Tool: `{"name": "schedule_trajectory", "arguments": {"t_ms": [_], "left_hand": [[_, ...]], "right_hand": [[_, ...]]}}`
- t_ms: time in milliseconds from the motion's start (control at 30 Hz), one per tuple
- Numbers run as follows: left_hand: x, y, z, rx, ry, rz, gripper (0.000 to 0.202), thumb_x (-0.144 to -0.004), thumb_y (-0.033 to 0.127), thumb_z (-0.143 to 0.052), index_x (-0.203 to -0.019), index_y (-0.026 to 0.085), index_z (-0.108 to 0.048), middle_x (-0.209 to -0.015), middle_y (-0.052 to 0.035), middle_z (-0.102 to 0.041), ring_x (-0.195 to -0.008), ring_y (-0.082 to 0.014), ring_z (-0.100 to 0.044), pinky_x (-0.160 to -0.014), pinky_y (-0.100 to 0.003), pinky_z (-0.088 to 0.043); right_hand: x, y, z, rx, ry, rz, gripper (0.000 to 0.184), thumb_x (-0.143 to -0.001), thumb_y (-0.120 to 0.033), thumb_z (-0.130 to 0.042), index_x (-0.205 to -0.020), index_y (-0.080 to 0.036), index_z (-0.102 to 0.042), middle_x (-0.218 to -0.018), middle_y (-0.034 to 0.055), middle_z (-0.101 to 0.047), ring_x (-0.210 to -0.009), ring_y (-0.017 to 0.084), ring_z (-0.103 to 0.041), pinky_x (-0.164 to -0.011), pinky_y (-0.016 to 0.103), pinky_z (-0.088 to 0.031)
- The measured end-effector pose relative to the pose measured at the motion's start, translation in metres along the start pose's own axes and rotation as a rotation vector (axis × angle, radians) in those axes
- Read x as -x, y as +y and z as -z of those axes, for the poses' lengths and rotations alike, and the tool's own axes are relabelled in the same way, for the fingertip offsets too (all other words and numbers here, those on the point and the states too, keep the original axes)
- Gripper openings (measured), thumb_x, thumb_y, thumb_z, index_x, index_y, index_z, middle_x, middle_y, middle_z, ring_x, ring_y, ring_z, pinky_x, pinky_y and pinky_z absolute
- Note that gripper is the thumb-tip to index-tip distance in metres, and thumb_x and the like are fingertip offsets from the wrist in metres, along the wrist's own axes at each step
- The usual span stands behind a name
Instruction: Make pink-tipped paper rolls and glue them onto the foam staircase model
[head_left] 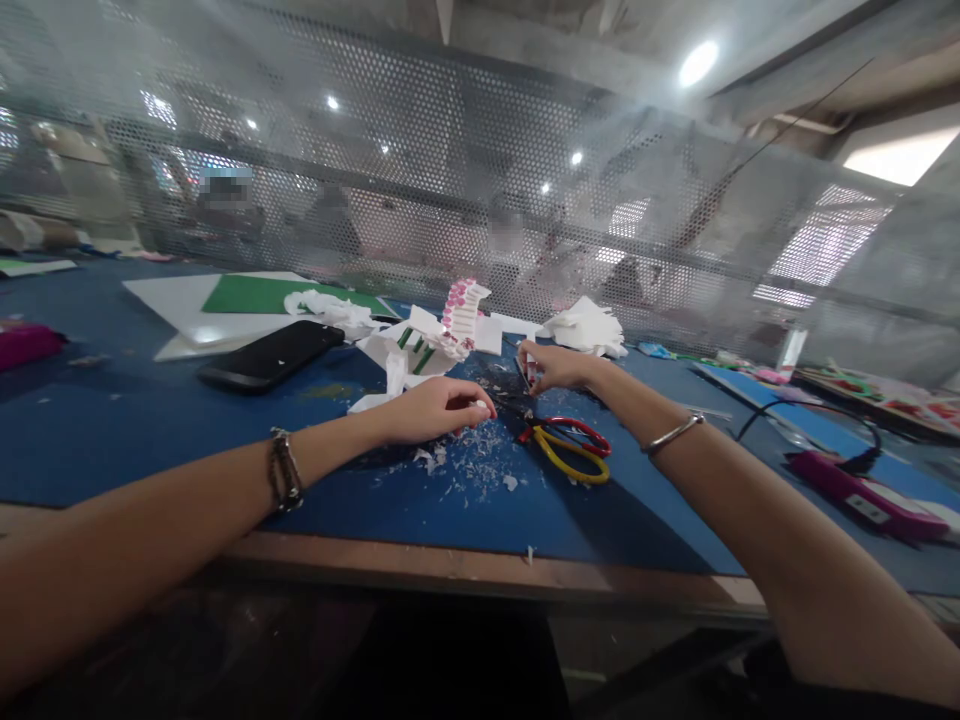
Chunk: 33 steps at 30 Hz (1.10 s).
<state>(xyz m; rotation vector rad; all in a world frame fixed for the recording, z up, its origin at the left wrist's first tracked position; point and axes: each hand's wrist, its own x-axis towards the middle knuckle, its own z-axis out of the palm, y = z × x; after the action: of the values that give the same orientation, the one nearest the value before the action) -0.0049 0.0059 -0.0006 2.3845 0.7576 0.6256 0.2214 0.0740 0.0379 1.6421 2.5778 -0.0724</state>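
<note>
So the right hand has a little red-and-white piece pinched just past the scissors, long axis looking roughly upright, though I can't tell which end is its front. The left hand is curled with what looks like a tiny white scrap at the fingertips. My guess is both are super light, the scrap soft and easily crushed, so I'd go for a gentle edge grip; can't judge slipperiness, tbh.
</note>
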Motion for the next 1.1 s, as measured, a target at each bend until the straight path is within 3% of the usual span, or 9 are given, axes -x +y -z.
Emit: {"name": "schedule_trajectory", "arguments": {"t_ms": [400,600,700,833,967,1100], "left_hand": [[0.0,0.0,0.001,-0.003,-0.013,0.0,0.034,-0.079,0.036,-0.037,-0.09,0.011,-0.056,-0.064,-0.0023,-0.053,-0.053,-0.009,-0.047,-0.051,-0.019,-0.038],[0.001,0.001,0.002,0.037,-0.009,0.003,0.033,-0.08,0.035,-0.038,-0.09,0.01,-0.056,-0.063,-0.002,-0.051,-0.055,-0.009,-0.047,-0.051,-0.019,-0.039],[0.002,0.003,0.001,0.054,-0.004,0.007,0.031,-0.079,0.034,-0.039,-0.09,0.009,-0.055,-0.064,-0.0028,-0.052,-0.053,-0.0088,-0.046,-0.05,-0.019,-0.039],[0.0,0.002,0.0,0.164,0.054,0.009,0.033,-0.078,0.032,-0.041,-0.101,0.007,-0.045,-0.066,-0.0034,-0.053,-0.051,-0.0083,-0.047,-0.05,-0.019,-0.041],[-0.002,-0.001,0.0,0.186,0.135,-0.012,0.028,-0.078,0.033,-0.043,-0.093,0.009,-0.05,-0.063,-0.0014,-0.051,-0.049,-0.0072,-0.044,-0.047,-0.019,-0.039],[0.0,0.002,-0.002,0.215,0.099,-0.055,0.032,-0.08,0.035,-0.041,-0.094,0.01,-0.056,-0.065,-0.0021,-0.056,-0.048,-0.0064,-0.045,-0.045,-0.018,-0.037]], "right_hand": [[0.0,-0.007,0.002,0.028,0.031,-0.009,0.035,-0.06,-0.016,-0.065,-0.089,-0.017,-0.045,-0.076,0.0,-0.055,-0.065,0.012,-0.049,-0.057,0.022,-0.036],[-0.007,-0.002,-0.004,0.062,0.048,-0.001,0.023,-0.082,-0.029,-0.048,-0.098,-0.013,-0.051,-0.089,0.0025,-0.055,-0.073,0.011,-0.054,-0.065,0.029,-0.045],[-0.014,-0.002,-0.004,0.062,0.095,0.009,0.024,-0.081,-0.031,-0.048,-0.097,-0.013,-0.051,-0.087,0.0026,-0.056,-0.072,0.011,-0.054,-0.065,0.029,-0.045],[-0.008,-0.014,0.014,0.022,0.242,0.054,0.027,-0.074,-0.023,-0.057,-0.096,-0.011,-0.047,-0.078,0.0026,-0.056,-0.07,0.013,-0.052,-0.062,0.024,-0.039],[0.026,-0.035,0.038,-0.036,0.442,0.109,0.018,-0.086,-0.025,-0.035,-0.096,-0.013,-0.043,-0.083,0.0053,-0.057,-0.075,0.012,-0.052,-0.066,0.025,-0.037],[0.068,-0.05,0.034,-0.348,0.712,0.334,0.022,-0.084,-0.035,-0.039,-0.093,-0.017,-0.048,-0.084,0.003,-0.057,-0.066,0.01,-0.056,-0.062,0.025,-0.042]]}}
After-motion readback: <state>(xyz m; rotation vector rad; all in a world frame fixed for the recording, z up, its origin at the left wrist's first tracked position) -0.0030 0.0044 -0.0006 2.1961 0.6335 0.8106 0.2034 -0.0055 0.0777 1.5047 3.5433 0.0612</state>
